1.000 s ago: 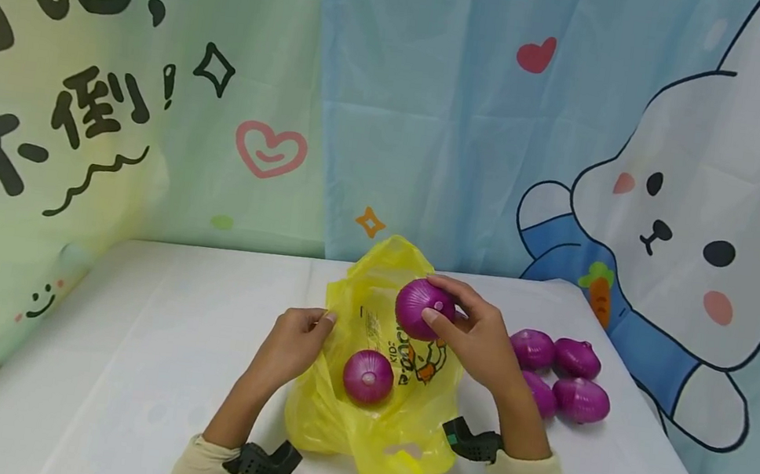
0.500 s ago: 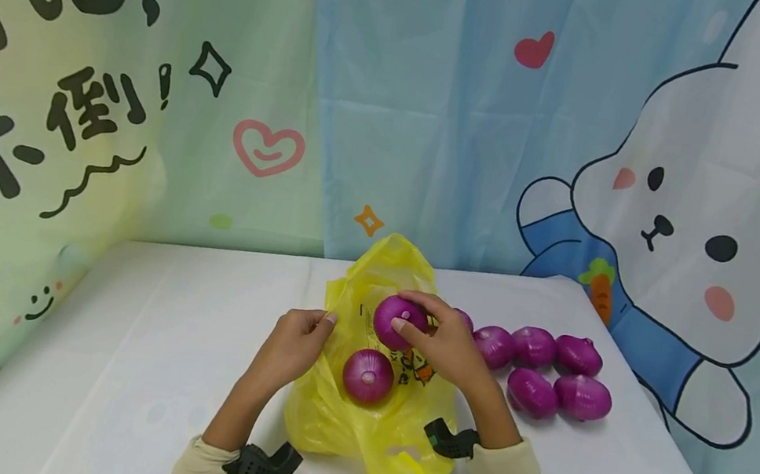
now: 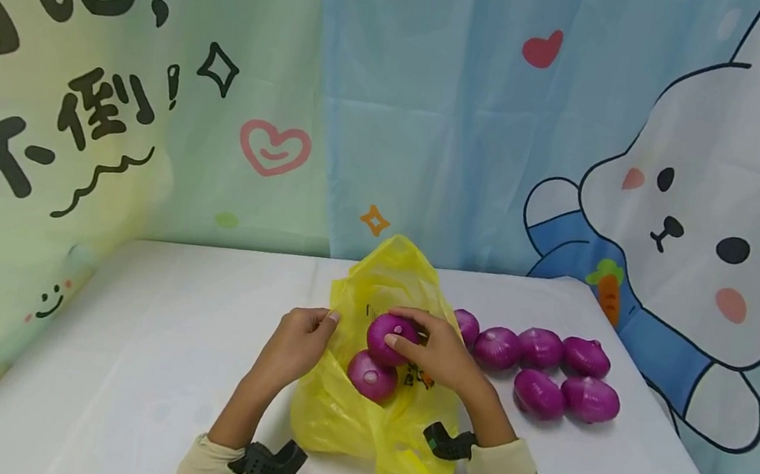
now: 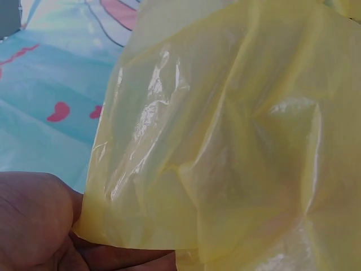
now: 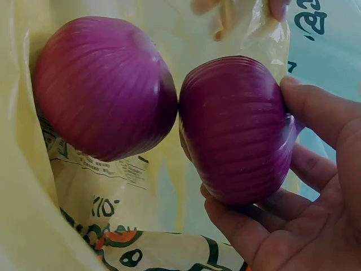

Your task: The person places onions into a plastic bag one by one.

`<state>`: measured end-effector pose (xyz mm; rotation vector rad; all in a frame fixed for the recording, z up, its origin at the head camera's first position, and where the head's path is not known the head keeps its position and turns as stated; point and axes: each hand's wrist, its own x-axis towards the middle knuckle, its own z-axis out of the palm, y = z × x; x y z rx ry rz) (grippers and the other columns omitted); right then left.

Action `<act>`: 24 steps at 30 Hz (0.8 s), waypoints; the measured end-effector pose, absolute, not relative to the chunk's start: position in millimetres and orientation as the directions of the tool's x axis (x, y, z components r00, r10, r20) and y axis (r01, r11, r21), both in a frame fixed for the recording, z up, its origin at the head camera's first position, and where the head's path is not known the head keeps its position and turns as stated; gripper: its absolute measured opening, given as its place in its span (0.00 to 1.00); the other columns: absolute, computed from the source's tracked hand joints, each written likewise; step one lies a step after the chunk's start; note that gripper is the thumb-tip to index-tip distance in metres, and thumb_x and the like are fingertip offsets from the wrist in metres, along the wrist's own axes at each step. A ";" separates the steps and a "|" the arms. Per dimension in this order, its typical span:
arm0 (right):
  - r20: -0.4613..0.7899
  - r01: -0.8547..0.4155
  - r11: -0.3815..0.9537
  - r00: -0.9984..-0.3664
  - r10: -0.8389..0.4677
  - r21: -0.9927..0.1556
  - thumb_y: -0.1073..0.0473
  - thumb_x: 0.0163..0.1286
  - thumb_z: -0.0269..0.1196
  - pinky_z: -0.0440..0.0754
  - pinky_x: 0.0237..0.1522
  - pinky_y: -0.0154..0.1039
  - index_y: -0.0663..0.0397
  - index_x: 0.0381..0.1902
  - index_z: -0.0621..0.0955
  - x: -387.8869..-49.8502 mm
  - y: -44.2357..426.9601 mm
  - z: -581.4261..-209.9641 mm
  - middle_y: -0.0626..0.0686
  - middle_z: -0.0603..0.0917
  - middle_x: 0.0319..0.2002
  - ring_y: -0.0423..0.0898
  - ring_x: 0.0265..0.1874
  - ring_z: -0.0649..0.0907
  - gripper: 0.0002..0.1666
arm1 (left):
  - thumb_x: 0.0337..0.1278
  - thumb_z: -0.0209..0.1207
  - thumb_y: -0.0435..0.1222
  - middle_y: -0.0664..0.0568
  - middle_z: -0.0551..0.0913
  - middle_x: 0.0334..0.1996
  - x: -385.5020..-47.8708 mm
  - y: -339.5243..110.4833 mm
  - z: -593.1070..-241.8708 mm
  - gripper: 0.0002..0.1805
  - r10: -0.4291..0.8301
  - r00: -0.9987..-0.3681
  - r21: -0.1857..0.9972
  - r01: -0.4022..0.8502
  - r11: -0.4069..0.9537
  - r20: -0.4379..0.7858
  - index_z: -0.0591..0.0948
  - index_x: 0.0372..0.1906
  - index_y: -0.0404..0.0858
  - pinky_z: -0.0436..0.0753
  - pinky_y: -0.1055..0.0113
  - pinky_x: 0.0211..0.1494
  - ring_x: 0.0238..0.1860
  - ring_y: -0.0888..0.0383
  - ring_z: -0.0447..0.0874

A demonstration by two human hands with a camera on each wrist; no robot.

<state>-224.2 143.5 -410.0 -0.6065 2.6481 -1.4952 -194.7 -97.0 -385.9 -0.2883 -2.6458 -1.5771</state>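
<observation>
A yellow plastic bag (image 3: 329,420) with dark print lies spread on the white table, its mouth gaping. My left hand (image 3: 296,341) pinches the bag's left edge between thumb and fingers; the left wrist view shows the yellow film (image 4: 169,169) stretched up from that grip. My right hand (image 3: 438,347) holds a purple onion (image 3: 390,339) at the bag's mouth, thumb on one side and fingers on the other. A second purple onion (image 3: 371,378) sits in the bag. The right wrist view shows the held onion (image 5: 237,130) against or very near the other onion (image 5: 107,90).
Several purple onions (image 3: 543,349) lie on the white table (image 3: 157,368) to the right of the bag, one partly behind the bag's edge. A printed cloth backdrop (image 3: 395,112) with a rabbit hangs behind the table.
My right hand has carried the held onion left and down, from the bag's right side to just above the onion inside. My left hand keeps its pinch on the bag's edge.
</observation>
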 end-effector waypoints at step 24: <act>0.096 -0.362 0.612 -0.901 -0.422 -0.704 0.49 0.66 0.66 0.76 0.54 0.51 0.54 0.59 0.79 -231.0 144.4 -430.4 0.53 0.81 0.52 0.50 0.51 0.79 0.27 | 0.73 0.49 0.40 0.53 0.69 0.11 -196.3 -96.6 -388.0 0.17 0.122 -0.986 0.874 0.157 0.459 0.113 0.82 0.31 0.38 0.63 0.69 0.15 0.11 0.60 0.65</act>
